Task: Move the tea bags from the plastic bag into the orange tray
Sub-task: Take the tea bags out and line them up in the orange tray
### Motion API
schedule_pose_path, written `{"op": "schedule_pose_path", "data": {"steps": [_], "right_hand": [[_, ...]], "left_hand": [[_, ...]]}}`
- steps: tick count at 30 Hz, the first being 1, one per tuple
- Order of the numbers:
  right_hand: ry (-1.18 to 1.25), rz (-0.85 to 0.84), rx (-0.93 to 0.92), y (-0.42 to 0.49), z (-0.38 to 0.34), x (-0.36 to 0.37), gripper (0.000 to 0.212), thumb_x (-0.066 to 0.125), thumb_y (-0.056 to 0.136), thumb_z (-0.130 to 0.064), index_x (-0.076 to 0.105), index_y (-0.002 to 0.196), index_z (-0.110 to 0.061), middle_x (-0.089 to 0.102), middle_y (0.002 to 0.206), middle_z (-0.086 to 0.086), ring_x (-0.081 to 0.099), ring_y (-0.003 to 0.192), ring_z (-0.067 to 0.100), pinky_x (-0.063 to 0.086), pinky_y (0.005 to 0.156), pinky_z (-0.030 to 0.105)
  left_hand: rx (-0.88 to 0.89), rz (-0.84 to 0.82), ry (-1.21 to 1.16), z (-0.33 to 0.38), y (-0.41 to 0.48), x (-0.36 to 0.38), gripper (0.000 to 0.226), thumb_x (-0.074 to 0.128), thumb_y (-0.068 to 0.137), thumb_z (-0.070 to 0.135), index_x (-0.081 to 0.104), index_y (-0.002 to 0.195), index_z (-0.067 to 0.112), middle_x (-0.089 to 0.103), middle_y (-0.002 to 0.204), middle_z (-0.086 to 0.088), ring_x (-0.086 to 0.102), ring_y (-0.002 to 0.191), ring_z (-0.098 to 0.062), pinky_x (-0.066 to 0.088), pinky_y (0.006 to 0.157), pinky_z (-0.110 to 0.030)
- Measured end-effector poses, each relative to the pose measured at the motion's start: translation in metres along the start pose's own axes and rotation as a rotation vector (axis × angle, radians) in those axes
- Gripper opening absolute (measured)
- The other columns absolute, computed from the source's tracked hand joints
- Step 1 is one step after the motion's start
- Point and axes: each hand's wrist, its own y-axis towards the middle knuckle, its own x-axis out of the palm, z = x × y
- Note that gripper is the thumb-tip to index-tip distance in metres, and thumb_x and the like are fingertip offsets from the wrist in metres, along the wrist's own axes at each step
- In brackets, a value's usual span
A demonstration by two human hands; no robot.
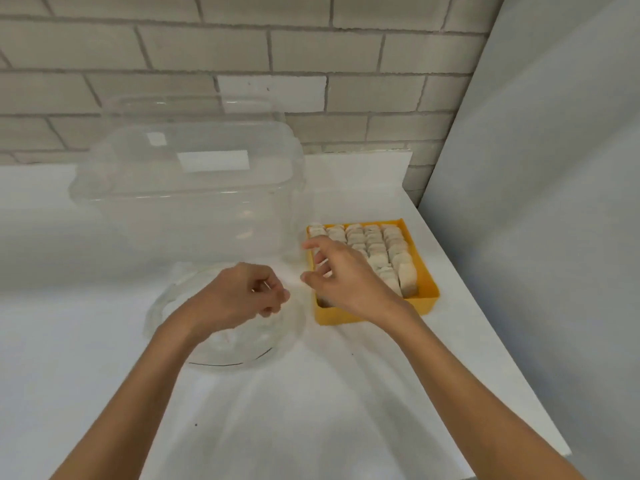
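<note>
White counter (311, 410): bears all items.
Clear tub (194, 202): large, at rear left.
Plastic bag (221, 344): transparent, crumpled flat before the tub, under the left hand.
Orange tray (427, 271): right of the bag, near the counter's right edge.
Tea bags (377, 247): in rows inside the tray.
Right hand (343, 278): fingers loosely spread over the tray's left edge, holding nothing.
Left hand (239, 294): fingers curled above the bag; grip on it cannot be told.

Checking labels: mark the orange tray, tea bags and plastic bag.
orange tray (330, 315), head view, near wall, left end.
tea bags (377, 247), head view, middle of the rows.
plastic bag (239, 342), head view, clear film near its front edge.
</note>
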Motion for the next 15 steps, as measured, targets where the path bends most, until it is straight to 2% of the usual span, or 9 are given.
{"op": "schedule_pose_path", "data": {"steps": [3,5,7,9,11,13,15], "right_hand": [[-0.013,-0.101,0.034,0.007,-0.015,0.039,0.062,0.061,0.091,-0.024,0.029,0.143,-0.021,0.046,0.125,0.010,0.048,0.113,0.022,0.038,0.088,0.026],[-0.058,-0.117,0.094,0.012,-0.020,0.060,0.069,0.059,0.091,-0.021,0.019,0.147,-0.019,0.040,0.132,0.014,0.040,0.125,0.028,0.038,0.097,0.033],[-0.117,-0.125,0.176,0.017,-0.022,0.077,0.077,0.061,0.089,-0.022,0.012,0.149,-0.018,0.037,0.134,0.017,0.038,0.126,0.034,0.040,0.100,0.042],[-0.165,-0.139,0.249,0.022,-0.022,0.089,0.083,0.065,0.087,-0.025,0.009,0.148,-0.017,0.042,0.129,0.018,0.043,0.121,0.037,0.043,0.095,0.044],[-0.166,-0.148,0.298,0.025,-0.022,0.095,0.084,0.066,0.085,-0.022,0.010,0.146,-0.017,0.050,0.121,0.018,0.052,0.111,0.035,0.047,0.084,0.039],[-0.164,-0.143,0.326,0.029,-0.021,0.097,0.079,0.064,0.085,-0.012,0.014,0.146,-0.015,0.054,0.118,0.018,0.056,0.106,0.034,0.046,0.076,0.033],[-0.163,-0.131,0.338,0.031,-0.020,0.098,0.071,0.057,0.085,-0.002,0.020,0.145,-0.014,0.055,0.122,0.017,0.056,0.109,0.032,0.043,0.075,0.029]], "left_hand": [[-0.115,-0.065,0.127,-0.040,0.001,-0.008,0.010,0.058,0.089,0.017,0.067,0.084,0.015,0.072,0.077,0.000,0.066,0.072,-0.014,0.051,0.066,-0.030],[-0.146,0.019,0.242,-0.065,0.014,-0.001,0.012,0.053,0.089,0.012,0.064,0.087,0.015,0.069,0.083,-0.003,0.064,0.073,-0.020,0.050,0.058,-0.028],[-0.137,0.138,0.301,-0.083,0.025,0.008,0.015,0.049,0.090,0.008,0.060,0.091,0.017,0.064,0.095,-0.005,0.063,0.077,-0.022,0.048,0.056,-0.026],[-0.100,0.186,0.284,-0.093,0.033,0.016,0.014,0.053,0.087,0.006,0.059,0.095,0.016,0.061,0.100,-0.007,0.062,0.080,-0.022,0.050,0.061,-0.029],[-0.068,0.169,0.271,-0.095,0.036,0.022,0.020,0.063,0.082,0.009,0.058,0.100,0.014,0.059,0.102,-0.007,0.060,0.086,-0.021,0.048,0.069,-0.029],[-0.047,0.145,0.289,-0.095,0.035,0.024,0.031,0.069,0.080,0.020,0.056,0.107,0.015,0.054,0.106,-0.005,0.058,0.093,-0.023,0.047,0.078,-0.030],[-0.036,0.114,0.291,-0.095,0.033,0.025,0.043,0.072,0.079,0.032,0.053,0.115,0.017,0.047,0.109,-0.004,0.055,0.095,-0.024,0.046,0.082,-0.031]]}}
